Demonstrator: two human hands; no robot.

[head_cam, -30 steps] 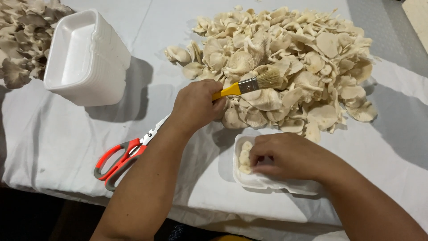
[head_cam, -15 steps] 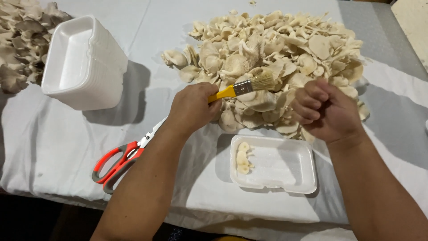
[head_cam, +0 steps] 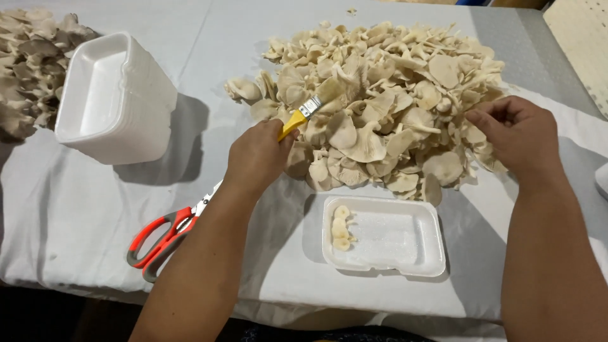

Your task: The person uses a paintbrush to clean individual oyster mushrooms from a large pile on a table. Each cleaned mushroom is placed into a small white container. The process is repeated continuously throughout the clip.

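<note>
The left hand (head_cam: 256, 155) is clenched around the yellow handle of a small paintbrush (head_cam: 308, 109), which slants up and away from the knuckles so that its pale bristles rest against the near left flank of a big heap of cream oyster mushrooms (head_cam: 380, 107). The heap fills the middle and far right of the cloth-covered tabletop (head_cam: 76, 209), and the left hand sits just at its near left edge, touching or almost touching the lowest caps.

The right hand (head_cam: 516, 136) is at the heap's right flank, fingers curled and pinched together at the caps there; whether it actually grips a mushroom cannot be told.

Between the two forearms, close to the near edge of the tabletop, lies a shallow white foam tray (head_cam: 405, 244). A few small pale mushroom pieces (head_cam: 342, 228) lie in a short row at its left end.

A pair of scissors with orange and grey handles (head_cam: 166, 239) lies beside the left forearm, partly hidden under it, toward the near left corner. A stack of white foam trays (head_cam: 114, 101) stands tilted toward the far left, and darker grey-brown mushrooms (head_cam: 28, 57) are piled at the far left corner.
</note>
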